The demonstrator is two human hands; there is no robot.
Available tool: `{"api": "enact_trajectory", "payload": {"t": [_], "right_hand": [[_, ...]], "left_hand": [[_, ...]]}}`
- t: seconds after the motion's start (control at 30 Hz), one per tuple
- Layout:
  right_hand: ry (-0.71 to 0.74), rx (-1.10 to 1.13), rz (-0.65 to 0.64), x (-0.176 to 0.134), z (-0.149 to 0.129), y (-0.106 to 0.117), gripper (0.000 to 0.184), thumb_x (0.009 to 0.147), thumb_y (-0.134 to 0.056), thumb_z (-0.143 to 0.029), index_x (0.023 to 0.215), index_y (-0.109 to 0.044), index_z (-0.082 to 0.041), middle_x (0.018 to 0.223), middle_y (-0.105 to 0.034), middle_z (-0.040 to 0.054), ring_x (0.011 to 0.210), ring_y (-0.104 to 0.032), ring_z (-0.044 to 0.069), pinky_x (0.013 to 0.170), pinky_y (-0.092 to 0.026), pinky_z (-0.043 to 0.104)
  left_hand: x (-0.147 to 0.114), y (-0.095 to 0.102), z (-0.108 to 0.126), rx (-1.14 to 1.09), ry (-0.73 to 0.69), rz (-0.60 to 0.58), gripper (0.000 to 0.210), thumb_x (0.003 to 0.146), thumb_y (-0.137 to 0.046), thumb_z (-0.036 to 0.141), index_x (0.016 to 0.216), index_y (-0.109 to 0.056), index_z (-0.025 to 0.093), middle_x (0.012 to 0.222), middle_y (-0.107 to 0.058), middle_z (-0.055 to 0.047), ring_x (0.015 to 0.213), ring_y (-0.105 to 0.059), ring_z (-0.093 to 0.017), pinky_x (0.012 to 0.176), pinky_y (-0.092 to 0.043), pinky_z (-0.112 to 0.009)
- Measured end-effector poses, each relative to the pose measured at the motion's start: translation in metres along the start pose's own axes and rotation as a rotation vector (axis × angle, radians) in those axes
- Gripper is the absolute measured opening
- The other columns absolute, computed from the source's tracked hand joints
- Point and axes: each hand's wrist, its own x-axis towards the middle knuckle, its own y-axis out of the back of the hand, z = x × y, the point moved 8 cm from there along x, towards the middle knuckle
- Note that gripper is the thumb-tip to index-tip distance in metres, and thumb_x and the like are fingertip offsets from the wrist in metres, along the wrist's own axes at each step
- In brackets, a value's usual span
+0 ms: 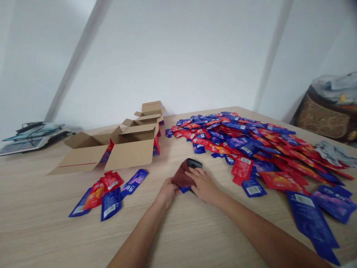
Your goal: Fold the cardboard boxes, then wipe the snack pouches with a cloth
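"While the left hand (166, 191) holds the maroon sheet (182, 176) over the desk (83, 242), any risk?"
"The right hand (204, 184) lies on it, grip unclear; uneven pressure could push the blue sachet (184, 189) out."

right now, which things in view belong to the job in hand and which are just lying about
Likely part of the job:
brown cloth-like item, touched by left hand and right hand
dark object against it
red and blue pouches
open cardboard boxes

Seemingly just lying about:
flat items at far left
patterned bag at right
crumpled grey item beside the pouches
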Motion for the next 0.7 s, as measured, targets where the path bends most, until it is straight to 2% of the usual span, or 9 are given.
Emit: {"api": "enact_trajectory", "payload": {"t": [0.1, 0.17, 0.27, 0.33, 0.4, 0.47, 0.6, 0.67, 0.7], "right_hand": [[-0.153, -0.043, 0.022, 0.006, 0.041, 0.012, 0.05, 0.079, -0.044, -0.021, 0.129, -0.048, -0.021, 0.137, -0.043, 0.0066, 0.122, -0.034, 0.026, 0.096, -0.028, 0.045], [-0.191, -0.037, 0.069, 0.003, 0.045, 0.02, 0.049, 0.08, -0.043, -0.021, 0.128, -0.049, -0.021, 0.135, -0.045, 0.0064, 0.121, -0.034, 0.026, 0.095, -0.029, 0.045], [-0.082, 0.008, 0.122, -0.008, 0.009, 0.019, 0.055, 0.079, -0.046, -0.02, 0.133, -0.042, -0.025, 0.138, -0.042, 0.0035, 0.122, -0.033, 0.024, 0.097, -0.028, 0.042], [0.089, 0.026, 0.069, -0.014, -0.026, 0.008, 0.061, 0.076, -0.05, -0.022, 0.135, -0.038, -0.029, 0.141, -0.038, 0.0005, 0.124, -0.03, 0.023, 0.101, -0.024, 0.042], [0.169, 0.02, 0.014, -0.015, -0.043, -0.002, 0.061, 0.076, -0.051, -0.023, 0.135, -0.038, -0.028, 0.143, -0.036, 0.0008, 0.126, -0.028, 0.024, 0.103, -0.021, 0.043], [0.115, -0.009, -0.009, -0.008, -0.03, -0.004, 0.057, 0.077, -0.049, -0.022, 0.133, -0.042, -0.025, 0.141, -0.038, 0.0028, 0.124, -0.029, 0.024, 0.101, -0.023, 0.043], [-0.139, -0.086, 0.012, 0.006, 0.03, 0.012, 0.048, 0.08, -0.043, -0.02, 0.127, -0.05, -0.021, 0.134, -0.046, 0.0068, 0.12, -0.034, 0.026, 0.096, -0.029, 0.044], [-0.183, -0.081, 0.042, 0.004, 0.036, 0.019, 0.048, 0.08, -0.041, -0.019, 0.127, -0.05, -0.021, 0.134, -0.047, 0.0066, 0.12, -0.035, 0.026, 0.095, -0.029, 0.044], [-0.17, -0.066, 0.054, 0.0, 0.029, 0.019, 0.049, 0.08, -0.042, -0.019, 0.129, -0.048, -0.022, 0.134, -0.046, 0.0061, 0.12, -0.034, 0.025, 0.096, -0.028, 0.043]], "left_hand": [[0.001, 0.002, 0.001, 0.03, 0.005, 0.019, 0.023, 0.065, -0.065, 0.012, 0.087, -0.065, 0.006, 0.083, -0.07, -0.012, 0.074, -0.065, -0.018, 0.079, -0.049, -0.032], [0.0, 0.004, 0.001, 0.018, 0.017, 0.037, 0.023, 0.065, -0.063, 0.01, 0.088, -0.064, 0.005, 0.083, -0.07, -0.013, 0.073, -0.065, -0.018, 0.079, -0.049, -0.032], [0.0, 0.008, 0.001, -0.007, 0.001, 0.069, 0.023, 0.066, -0.063, 0.012, 0.089, -0.064, 0.006, 0.085, -0.069, -0.013, 0.075, -0.065, -0.019, 0.078, -0.05, -0.033], [-0.001, 0.011, 0.002, -0.022, -0.025, 0.091, 0.019, 0.07, -0.061, 0.016, 0.087, -0.064, 0.008, 0.084, -0.069, -0.011, 0.075, -0.064, -0.018, 0.076, -0.05, -0.032], [-0.001, 0.016, 0.003, -0.021, -0.036, 0.116, 0.015, 0.071, -0.059, 0.018, 0.084, -0.065, 0.01, 0.08, -0.07, -0.009, 0.072, -0.064, -0.017, 0.074, -0.051, -0.029], [-0.001, 0.017, 0.002, -0.009, -0.02, 0.118, 0.014, 0.07, -0.059, 0.014, 0.082, -0.065, 0.009, 0.076, -0.07, -0.008, 0.07, -0.064, -0.017, 0.072, -0.051, -0.028], [-0.001, 0.014, 0.002, -0.003, 0.03, 0.107, 0.022, 0.069, -0.057, 0.006, 0.089, -0.064, 0.006, 0.079, -0.07, -0.012, 0.071, -0.066, -0.017, 0.072, -0.051, -0.029], [0.001, 0.014, 0.002, -0.008, 0.042, 0.122, 0.023, 0.069, -0.055, 0.005, 0.091, -0.064, 0.006, 0.082, -0.07, -0.013, 0.072, -0.066, -0.018, 0.072, -0.051, -0.029], [0.002, 0.015, 0.002, -0.012, 0.041, 0.133, 0.023, 0.069, -0.055, 0.005, 0.091, -0.064, 0.006, 0.082, -0.07, -0.013, 0.073, -0.066, -0.018, 0.072, -0.051, -0.029]]}}
